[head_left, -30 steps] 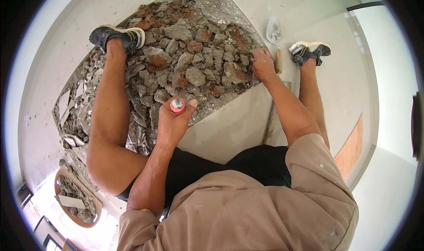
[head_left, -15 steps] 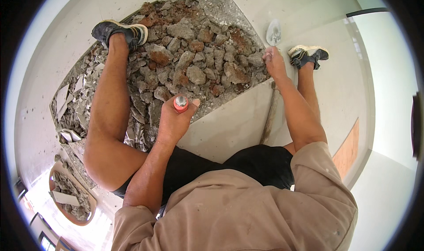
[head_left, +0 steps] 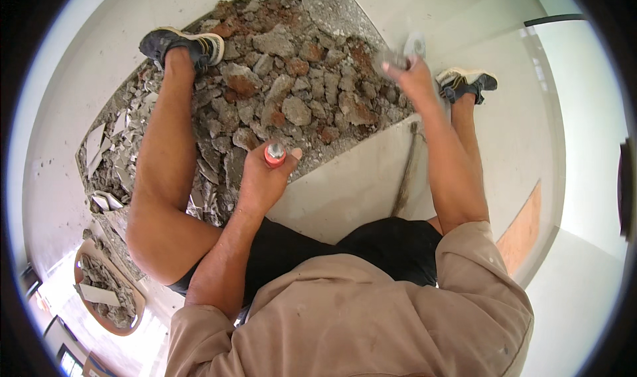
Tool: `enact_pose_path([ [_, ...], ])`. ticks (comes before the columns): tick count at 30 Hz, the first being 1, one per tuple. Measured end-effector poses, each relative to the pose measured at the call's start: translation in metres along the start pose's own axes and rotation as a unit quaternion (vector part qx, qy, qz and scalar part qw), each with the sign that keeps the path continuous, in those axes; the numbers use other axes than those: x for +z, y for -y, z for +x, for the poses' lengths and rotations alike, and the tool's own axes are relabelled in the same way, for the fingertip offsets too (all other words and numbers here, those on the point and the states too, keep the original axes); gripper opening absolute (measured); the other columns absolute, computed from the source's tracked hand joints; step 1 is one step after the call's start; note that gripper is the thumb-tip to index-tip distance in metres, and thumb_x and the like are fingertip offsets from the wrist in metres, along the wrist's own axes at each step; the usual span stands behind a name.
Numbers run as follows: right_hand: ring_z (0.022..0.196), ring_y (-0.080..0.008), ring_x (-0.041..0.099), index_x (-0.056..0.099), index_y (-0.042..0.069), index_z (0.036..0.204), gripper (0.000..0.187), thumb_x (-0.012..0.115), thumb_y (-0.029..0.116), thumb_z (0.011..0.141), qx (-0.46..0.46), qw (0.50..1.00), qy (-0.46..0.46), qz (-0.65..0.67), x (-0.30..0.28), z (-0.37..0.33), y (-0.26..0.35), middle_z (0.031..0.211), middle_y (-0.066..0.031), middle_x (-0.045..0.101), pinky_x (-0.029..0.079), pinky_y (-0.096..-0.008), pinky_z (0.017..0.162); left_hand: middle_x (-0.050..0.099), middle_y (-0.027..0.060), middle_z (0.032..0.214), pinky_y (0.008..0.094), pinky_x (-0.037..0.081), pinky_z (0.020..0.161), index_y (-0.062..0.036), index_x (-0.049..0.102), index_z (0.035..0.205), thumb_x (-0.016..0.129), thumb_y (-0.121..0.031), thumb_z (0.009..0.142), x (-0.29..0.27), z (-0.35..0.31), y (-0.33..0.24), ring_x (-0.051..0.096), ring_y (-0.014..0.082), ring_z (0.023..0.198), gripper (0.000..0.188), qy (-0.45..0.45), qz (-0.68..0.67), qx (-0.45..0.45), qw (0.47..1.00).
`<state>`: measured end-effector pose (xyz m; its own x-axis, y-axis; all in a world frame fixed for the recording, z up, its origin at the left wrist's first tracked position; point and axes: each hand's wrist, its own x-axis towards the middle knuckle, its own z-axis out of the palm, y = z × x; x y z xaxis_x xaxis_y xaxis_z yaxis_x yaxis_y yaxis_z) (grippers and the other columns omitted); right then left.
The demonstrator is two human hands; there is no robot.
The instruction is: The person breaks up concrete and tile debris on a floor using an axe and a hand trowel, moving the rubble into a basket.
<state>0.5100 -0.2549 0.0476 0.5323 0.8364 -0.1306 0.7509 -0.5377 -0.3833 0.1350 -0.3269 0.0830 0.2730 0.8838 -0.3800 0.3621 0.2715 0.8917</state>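
My left hand [head_left: 262, 184] is closed around a chisel [head_left: 275, 152] with a red grip. Its bare metal end points up toward me, and its lower part is hidden by the hand. Beneath it spreads a heap of broken concrete [head_left: 298, 111] with reddish patches. Over the heap's right edge, my right hand [head_left: 413, 81] has its thumb spread from the fingers, blurred by motion. A greyish smear shows beside the fingertips; I cannot make out what it is. Just beyond them is a pale, rounded, shiny thing [head_left: 415, 44] on the floor.
My shoes [head_left: 179, 45] rest left of the heap's middle and right of it. A wooden handle [head_left: 405, 178] lies between my legs. Broken white tile pieces [head_left: 99, 145] lie at the left. A tan basin [head_left: 138, 304] of rubble stands lower left; a wooden board [head_left: 519, 227] is at right.
My right hand has shifted slightly up, its thumb swinging left away from the fingers, which were drawn together before. The left hand and chisel have barely moved.
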Motion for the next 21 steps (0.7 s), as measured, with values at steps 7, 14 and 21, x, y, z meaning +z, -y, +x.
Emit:
enact_pose_path([
  [7, 0.111, -0.0385, 0.064, 0.057, -0.002, 0.135, 0.075, 0.083, 0.040, 0.078, -0.097, 0.985, 0.135, 0.040, -0.003, -0.004, -0.015, 0.123, -0.0214, 0.066, 0.051, -0.0433, 0.096, 0.049, -0.0029, 0.065, 0.0297, 0.040, 0.059, -0.0028, 0.053, 0.074, 0.074, -0.018, 0.091, 0.006, -0.002, -0.003, 0.041, 0.0077, 0.064, 0.031, 0.020, -0.002, -0.002, 1.000],
  [14, 0.133, -0.0344, 0.048, 0.058, 0.010, 0.132, 0.067, 0.084, 0.032, 0.075, -0.121, 0.952, 0.100, -0.261, 0.069, -0.057, -0.049, 0.135, -0.0107, 0.056, 0.047, -0.0547, 0.103, 0.047, -0.0044, 0.066, 0.0286, 0.039, 0.058, -0.0030, 0.052, 0.074, 0.074, -0.017, 0.092, 0.000, -0.005, -0.004, 0.040, 0.0066, 0.065, 0.032, 0.017, -0.008, -0.014, 1.000],
  [21, 0.133, -0.0338, 0.044, 0.053, 0.012, 0.138, 0.085, 0.092, 0.032, 0.064, -0.110, 0.947, 0.180, -0.243, 0.063, -0.041, -0.051, 0.138, -0.0075, 0.051, 0.045, -0.0579, 0.103, 0.048, -0.0047, 0.066, 0.0282, 0.039, 0.058, -0.0030, 0.052, 0.073, 0.074, -0.017, 0.092, -0.002, -0.004, 0.001, 0.040, 0.0063, 0.065, 0.032, 0.007, -0.038, -0.014, 0.999],
])
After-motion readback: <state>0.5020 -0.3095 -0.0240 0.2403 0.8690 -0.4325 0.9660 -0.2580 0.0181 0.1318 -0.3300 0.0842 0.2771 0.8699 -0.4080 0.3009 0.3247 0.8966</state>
